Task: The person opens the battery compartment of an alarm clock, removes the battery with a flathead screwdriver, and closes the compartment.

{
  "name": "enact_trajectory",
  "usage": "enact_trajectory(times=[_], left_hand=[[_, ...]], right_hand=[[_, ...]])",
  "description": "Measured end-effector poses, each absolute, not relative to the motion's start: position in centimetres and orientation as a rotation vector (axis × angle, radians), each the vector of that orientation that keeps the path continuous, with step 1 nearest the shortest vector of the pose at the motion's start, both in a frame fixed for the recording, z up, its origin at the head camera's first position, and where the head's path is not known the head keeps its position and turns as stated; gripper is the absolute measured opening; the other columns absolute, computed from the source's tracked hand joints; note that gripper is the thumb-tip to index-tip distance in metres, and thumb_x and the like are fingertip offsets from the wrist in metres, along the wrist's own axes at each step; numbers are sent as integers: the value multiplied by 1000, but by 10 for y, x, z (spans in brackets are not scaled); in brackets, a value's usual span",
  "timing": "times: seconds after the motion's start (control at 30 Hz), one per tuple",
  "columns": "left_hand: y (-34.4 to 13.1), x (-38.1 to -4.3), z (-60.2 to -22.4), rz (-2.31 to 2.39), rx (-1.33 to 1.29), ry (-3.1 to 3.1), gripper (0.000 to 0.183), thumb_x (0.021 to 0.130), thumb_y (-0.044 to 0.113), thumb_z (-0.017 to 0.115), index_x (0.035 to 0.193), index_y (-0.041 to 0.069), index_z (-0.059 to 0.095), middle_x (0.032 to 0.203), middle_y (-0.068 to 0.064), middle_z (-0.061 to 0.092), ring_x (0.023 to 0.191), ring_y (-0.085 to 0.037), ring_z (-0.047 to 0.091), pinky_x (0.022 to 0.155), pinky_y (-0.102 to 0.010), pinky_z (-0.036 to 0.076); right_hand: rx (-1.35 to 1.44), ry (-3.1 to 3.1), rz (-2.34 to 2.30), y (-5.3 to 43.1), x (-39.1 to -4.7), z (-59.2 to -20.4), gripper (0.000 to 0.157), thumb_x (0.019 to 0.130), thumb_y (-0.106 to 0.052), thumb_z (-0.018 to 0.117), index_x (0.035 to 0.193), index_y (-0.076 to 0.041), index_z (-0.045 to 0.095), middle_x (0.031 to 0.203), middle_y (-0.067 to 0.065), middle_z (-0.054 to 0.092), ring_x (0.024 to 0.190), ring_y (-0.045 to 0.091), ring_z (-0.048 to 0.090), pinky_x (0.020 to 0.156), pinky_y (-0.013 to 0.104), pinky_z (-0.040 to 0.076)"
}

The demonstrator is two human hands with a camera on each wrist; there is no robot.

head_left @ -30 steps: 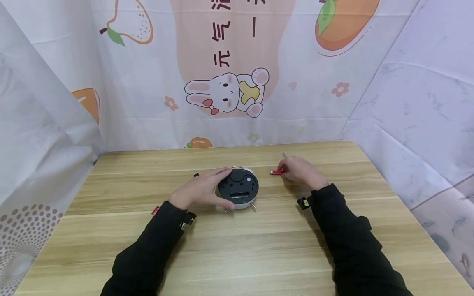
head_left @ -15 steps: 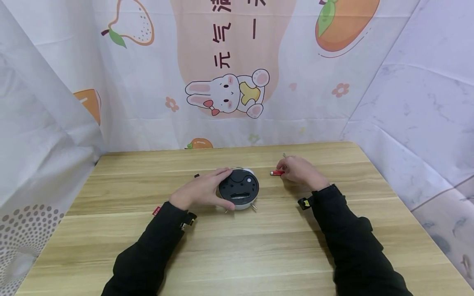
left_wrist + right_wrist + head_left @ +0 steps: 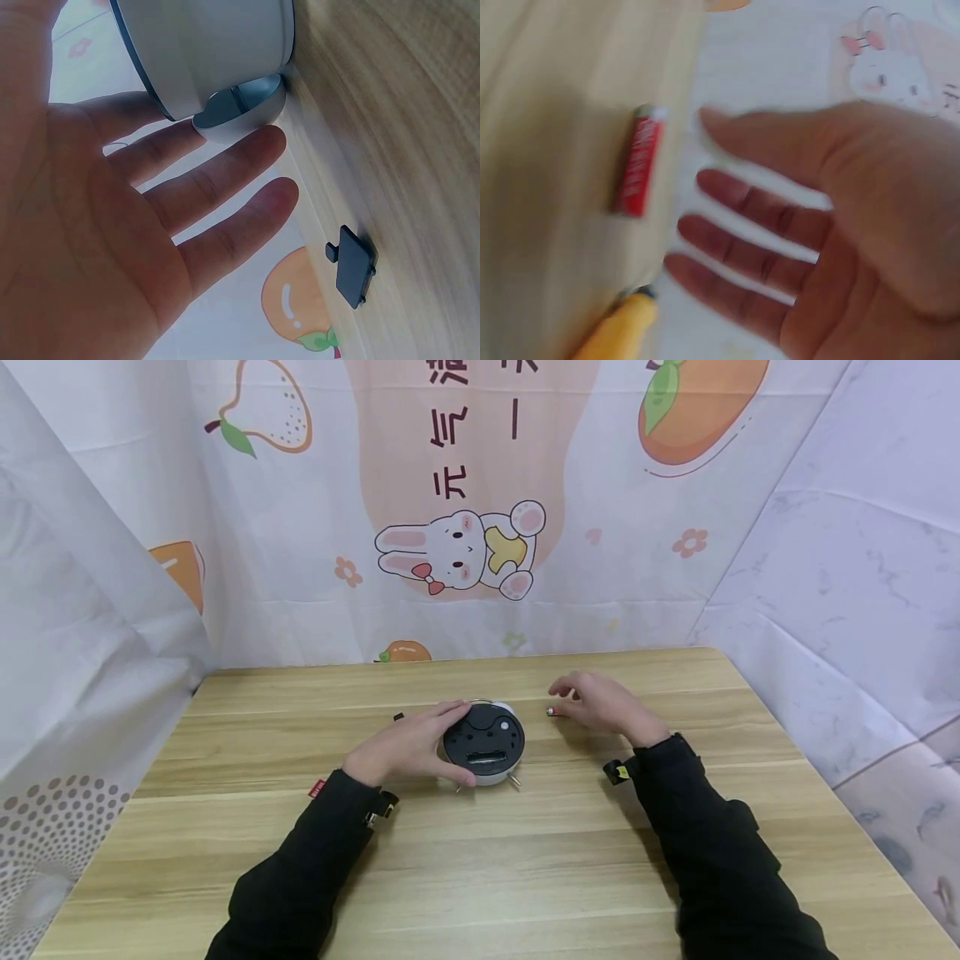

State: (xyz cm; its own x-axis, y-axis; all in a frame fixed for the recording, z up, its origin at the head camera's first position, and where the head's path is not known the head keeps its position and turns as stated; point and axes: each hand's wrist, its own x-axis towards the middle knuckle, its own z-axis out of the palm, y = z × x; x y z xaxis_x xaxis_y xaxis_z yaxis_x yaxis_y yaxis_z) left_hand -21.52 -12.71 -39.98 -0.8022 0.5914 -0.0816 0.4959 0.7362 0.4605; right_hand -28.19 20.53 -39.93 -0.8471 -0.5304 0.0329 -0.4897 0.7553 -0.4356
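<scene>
By the left hand (image 3: 408,743), near the centre of the head view, the round alarm clock (image 3: 480,727) is gripped at its side, the thumb laid over the near edge and fingertips set at the far rim. By the right hand (image 3: 603,703), right of centre, nothing is held: its fingers are loosely extended, and the red battery (image 3: 640,163) is seen lying apart from them in the left half of the right wrist view.

A light, stiff, smooth shell is to be expected of the clock, best taken round its drum-like wall; the thin metal legs (image 3: 514,779) are judged too slim for a hold. The battery, a hard, slick cylinder, would probably roll if nudged and is best pinched across its middle.

Farther out, a flat black cover (image 3: 354,266) with a small tab, apparently plastic, is shown at lower right of the left wrist view, and a blurred yellow handle (image 3: 619,330) at lower left of the right. All are borne by a pale, wood-grained table (image 3: 465,877), backed by a creased white cloth (image 3: 285,552) printed with fruit and a rabbit
</scene>
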Motion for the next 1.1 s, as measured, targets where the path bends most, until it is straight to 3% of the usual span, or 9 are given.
enact_trajectory(times=[0.03,0.33,0.73,1.1], left_hand=[[-127,-215,-400,629,866,2717,120,70,74,79,162,14,28,165,-8,27,149,-25,31,116,-48,33],[-127,-215,-401,638,857,2705,120,71,73,79,162,14,27,165,-8,27,149,-26,31,116,-48,33],[-127,-216,-401,656,851,2699,119,71,72,79,162,16,27,165,-6,27,148,-25,31,115,-47,34],[-128,-216,-402,666,834,2686,119,71,72,79,162,18,26,166,-4,26,148,-24,31,115,-47,34]], right_hand=[[-857,2841,-728,203,-281,-396,30,97,-14,70,122,0,69,109,13,70,100,29,65,87,47,54],[-1015,2668,-1117,185,-267,-375,51,102,-21,65,146,-1,52,130,17,65,119,32,62,99,47,51],[-1136,2411,-1170,166,-260,-384,49,100,-14,66,142,6,53,140,24,57,128,40,55,101,49,49],[-1111,2351,-1106,160,-260,-396,56,97,-19,71,143,7,52,145,20,54,135,31,50,107,48,44]])
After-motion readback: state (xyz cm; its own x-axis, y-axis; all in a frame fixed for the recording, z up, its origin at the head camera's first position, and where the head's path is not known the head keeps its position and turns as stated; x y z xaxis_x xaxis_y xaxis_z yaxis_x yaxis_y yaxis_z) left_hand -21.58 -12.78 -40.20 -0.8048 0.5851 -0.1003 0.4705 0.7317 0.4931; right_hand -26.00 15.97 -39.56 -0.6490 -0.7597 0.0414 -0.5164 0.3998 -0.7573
